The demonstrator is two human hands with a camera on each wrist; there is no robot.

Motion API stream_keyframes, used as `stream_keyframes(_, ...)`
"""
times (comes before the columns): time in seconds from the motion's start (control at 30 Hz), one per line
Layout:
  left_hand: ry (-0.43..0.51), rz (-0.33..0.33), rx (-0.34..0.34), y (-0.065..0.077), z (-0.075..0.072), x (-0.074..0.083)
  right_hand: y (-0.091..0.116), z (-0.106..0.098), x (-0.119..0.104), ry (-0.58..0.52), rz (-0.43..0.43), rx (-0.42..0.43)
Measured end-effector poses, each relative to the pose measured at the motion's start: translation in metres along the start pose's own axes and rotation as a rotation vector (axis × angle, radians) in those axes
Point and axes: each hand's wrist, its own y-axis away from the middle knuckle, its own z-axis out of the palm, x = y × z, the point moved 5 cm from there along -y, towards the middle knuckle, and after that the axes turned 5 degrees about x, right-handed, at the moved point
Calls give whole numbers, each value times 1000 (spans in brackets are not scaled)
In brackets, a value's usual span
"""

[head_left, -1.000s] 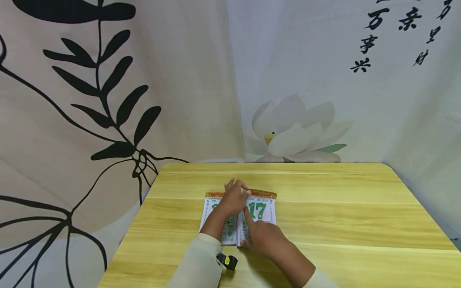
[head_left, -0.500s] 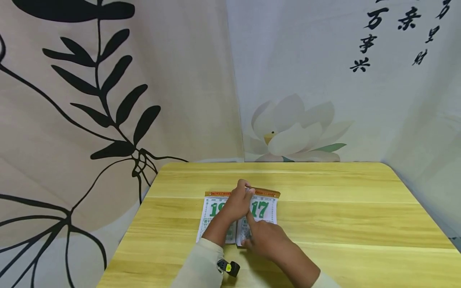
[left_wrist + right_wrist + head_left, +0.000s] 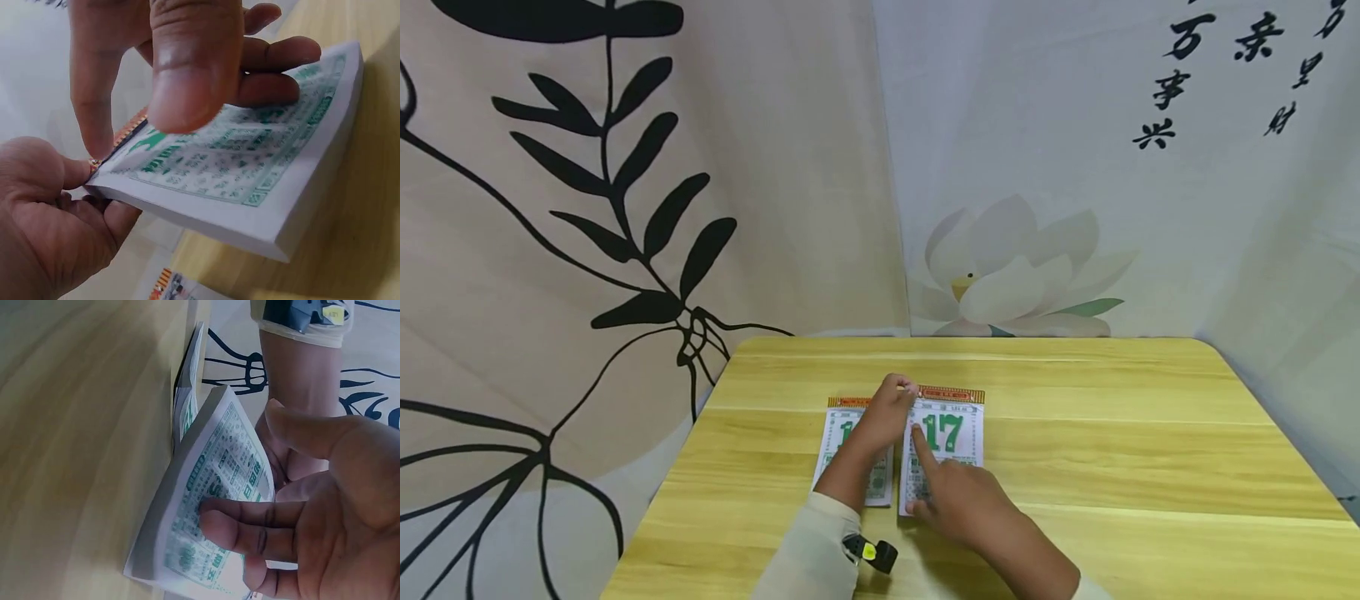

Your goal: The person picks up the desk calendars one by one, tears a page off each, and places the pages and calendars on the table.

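A tear-off calendar [image 3: 942,432] with a red-and-gold header and a green 17 lies in front of me. My left hand [image 3: 891,410] pinches it at its upper left corner; in the left wrist view that thumb [image 3: 34,164] and the fingers grip the corner from above and below. Over the page, my right hand [image 3: 961,498] has its index finger stretched toward the header. In the right wrist view its other fingers [image 3: 240,534] touch the printed page, and the thumb stands apart. A second, similar calendar [image 3: 838,429] sits to the left, partly hidden by my left forearm.
Both calendars are on a yellow wood-grain table [image 3: 1112,467]. Behind it hangs a pale curtain [image 3: 797,167] printed with black leaves, a lotus and writing. A black device [image 3: 871,552] is strapped to my left wrist.
The 17 calendar has shifted slightly right and straightened, and a gap now parts it from the other one. My left hand has moved a little left from half a second ago, still near its corner.
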Motion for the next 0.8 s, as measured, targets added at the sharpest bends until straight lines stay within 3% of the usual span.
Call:
stream_keyframes(0.23, 204, -84, 19, 3, -7, -7, 4, -9, -3, 55, -15, 44)
stream_keyframes(0.43, 297, -130, 39, 3, -11, -11, 8, -15, -6, 113, -33, 102)
stream_keyframes(0.8, 405, -167, 48, 2, -11, -12, 15, -27, -7, 115, -28, 215)
